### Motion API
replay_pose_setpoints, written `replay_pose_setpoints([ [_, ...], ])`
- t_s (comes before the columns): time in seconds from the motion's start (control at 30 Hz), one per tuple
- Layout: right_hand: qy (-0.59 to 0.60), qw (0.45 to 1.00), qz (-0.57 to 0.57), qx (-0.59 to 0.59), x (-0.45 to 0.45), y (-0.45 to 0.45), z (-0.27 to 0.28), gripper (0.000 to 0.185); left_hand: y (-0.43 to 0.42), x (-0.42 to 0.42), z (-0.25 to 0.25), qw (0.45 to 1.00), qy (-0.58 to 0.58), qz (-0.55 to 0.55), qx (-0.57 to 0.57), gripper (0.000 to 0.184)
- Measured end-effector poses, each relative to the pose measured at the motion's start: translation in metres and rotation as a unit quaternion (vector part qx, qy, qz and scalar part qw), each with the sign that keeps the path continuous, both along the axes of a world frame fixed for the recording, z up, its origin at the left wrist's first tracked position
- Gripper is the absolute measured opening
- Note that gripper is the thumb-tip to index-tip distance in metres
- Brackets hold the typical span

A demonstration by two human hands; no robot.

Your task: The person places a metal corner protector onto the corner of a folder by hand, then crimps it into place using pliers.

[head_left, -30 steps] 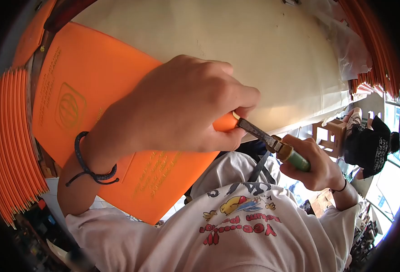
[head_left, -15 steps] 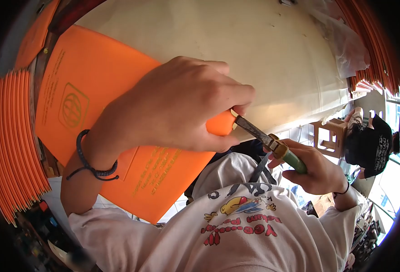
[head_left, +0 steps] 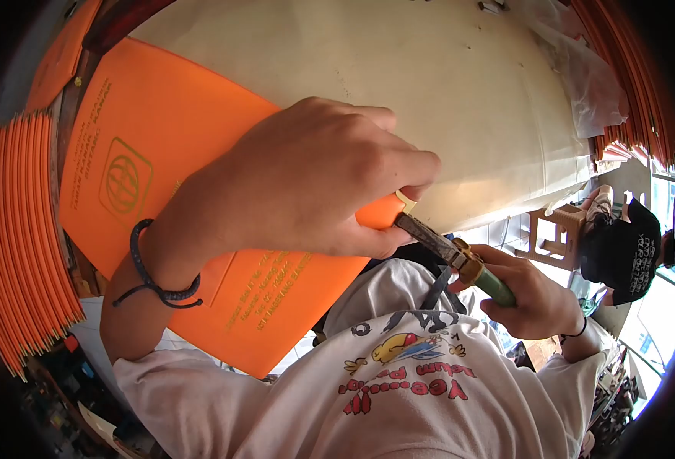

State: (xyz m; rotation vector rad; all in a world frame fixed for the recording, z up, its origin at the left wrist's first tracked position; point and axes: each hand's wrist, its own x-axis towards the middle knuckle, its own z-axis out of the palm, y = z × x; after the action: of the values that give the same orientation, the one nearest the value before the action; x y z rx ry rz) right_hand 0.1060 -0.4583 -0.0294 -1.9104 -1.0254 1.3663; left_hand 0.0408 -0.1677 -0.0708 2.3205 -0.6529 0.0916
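An orange folder (head_left: pixel 222 99) with gold print lies at a slant on the pale work surface. My left hand (head_left: pixel 330 172), a braided cord at its wrist, rests across it and grips its corner between thumb and fingers. A small gold-coloured metal corner piece (head_left: pixel 406 203) shows at that corner tip. My right hand (head_left: pixel 532 294) is wrapped round green-handled pliers (head_left: pixel 463 260). The dark jaws of the pliers meet the folder corner next to the metal piece. My left palm hides part of the folder.
Stacked orange folders (head_left: pixel 20 237) stand at the left, with more folders (head_left: pixel 635 76) at the upper right beside clear plastic wrap (head_left: pixel 582 76). The pale work surface (head_left: pixel 429 76) extends ahead. Another person in a black shirt (head_left: pixel 620 252) is at the right, near a brown stool (head_left: pixel 551 233).
My left hand and the folder corner have shifted slightly right. The plier jaws have moved a little lower along the corner, and more of the metal corner piece shows.
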Motion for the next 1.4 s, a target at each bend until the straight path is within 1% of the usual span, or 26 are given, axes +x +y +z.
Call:
replay_pose_setpoints([
  [0.1, -0.006, 0.999, 0.025, -0.030, 0.004, -0.003, -0.005, 0.038, -0.001, -0.001, 0.000, 1.000, 0.007, -0.003, 0.005, 0.028],
  [0.2, -0.067, 0.996, -0.023, -0.052, -0.003, -0.011, -0.005, 0.037, 0.000, 0.000, 0.000, 1.000, 0.006, -0.003, 0.003, 0.028],
  [0.3, -0.050, 0.995, -0.090, 0.009, -0.008, -0.005, -0.007, 0.037, 0.000, 0.000, 0.000, 1.000, 0.008, 0.006, 0.006, 0.028],
  [0.4, -0.020, 0.998, -0.038, -0.054, -0.002, 0.005, -0.003, 0.038, -0.001, 0.000, 0.000, 1.000, 0.016, 0.004, 0.006, 0.027],
  [0.53, -0.031, 0.998, -0.023, -0.047, -0.001, 0.005, -0.010, 0.038, -0.002, 0.000, 0.001, 1.000, 0.014, 0.003, 0.006, 0.026],
  [0.63, -0.012, 0.999, -0.017, -0.034, 0.002, 0.001, -0.014, 0.036, -0.002, 0.000, 0.001, 1.000, 0.017, 0.007, 0.006, 0.026],
  [0.67, -0.007, 0.999, -0.021, -0.048, 0.003, 0.002, -0.011, 0.035, -0.002, 0.001, 0.001, 1.000, 0.015, 0.003, 0.001, 0.026],
  [0.7, -0.027, 0.998, -0.031, -0.042, 0.000, 0.001, -0.010, 0.034, -0.002, 0.001, 0.001, 1.000, 0.011, -0.001, -0.003, 0.027],
  [0.77, 0.035, 0.989, -0.141, -0.005, -0.008, -0.006, -0.011, 0.034, -0.002, 0.002, 0.002, 1.000, 0.016, -0.005, 0.004, 0.028],
  [0.83, -0.001, 0.994, -0.103, 0.020, -0.007, -0.013, -0.014, 0.030, -0.001, 0.002, 0.006, 0.999, 0.029, -0.002, 0.028, 0.029],
  [0.9, -0.025, 0.999, -0.013, -0.019, 0.001, -0.009, -0.007, 0.030, -0.002, 0.003, 0.007, 0.999, 0.031, -0.003, 0.024, 0.030],
  [0.93, -0.017, 0.998, 0.015, 0.059, 0.002, -0.015, -0.019, 0.036, -0.003, 0.002, 0.007, 0.999, 0.032, -0.005, 0.022, 0.031],
  [1.03, 0.058, 0.995, -0.030, 0.072, -0.001, -0.013, -0.010, 0.050, -0.003, 0.002, 0.011, 0.998, 0.057, 0.004, 0.006, 0.033],
  [1.1, 0.043, 0.995, 0.008, 0.092, 0.001, -0.027, -0.020, 0.063, -0.003, 0.001, 0.020, 0.997, 0.075, 0.012, 0.028, 0.035],
  [1.17, 0.096, 0.995, 0.007, 0.021, 0.005, -0.035, -0.009, 0.066, -0.005, 0.000, 0.024, 0.995, 0.090, 0.019, 0.029, 0.036],
  [1.2, 0.095, 0.995, 0.027, 0.004, 0.006, -0.043, -0.008, 0.070, -0.006, 0.000, 0.023, 0.995, 0.095, 0.022, 0.020, 0.036],
  [1.23, 0.111, 0.993, 0.007, 0.036, 0.005, -0.053, -0.011, 0.069, -0.007, 0.000, 0.024, 0.995, 0.099, 0.026, 0.011, 0.037],
  [1.33, 0.122, 0.993, -0.007, -0.001, 0.005, -0.080, -0.011, 0.070, -0.015, -0.005, 0.031, 0.991, 0.119, 0.040, 0.056, 0.031],
  [1.37, 0.128, 0.991, -0.015, 0.043, 0.005, -0.091, -0.017, 0.068, -0.020, -0.009, 0.036, 0.989, 0.071, 0.054, 0.115, 0.033],
  [1.4, 0.137, 0.989, -0.028, 0.046, 0.004, -0.102, -0.023, 0.067, -0.027, -0.017, 0.041, 0.982, 0.023, 0.068, 0.175, 0.035],
])
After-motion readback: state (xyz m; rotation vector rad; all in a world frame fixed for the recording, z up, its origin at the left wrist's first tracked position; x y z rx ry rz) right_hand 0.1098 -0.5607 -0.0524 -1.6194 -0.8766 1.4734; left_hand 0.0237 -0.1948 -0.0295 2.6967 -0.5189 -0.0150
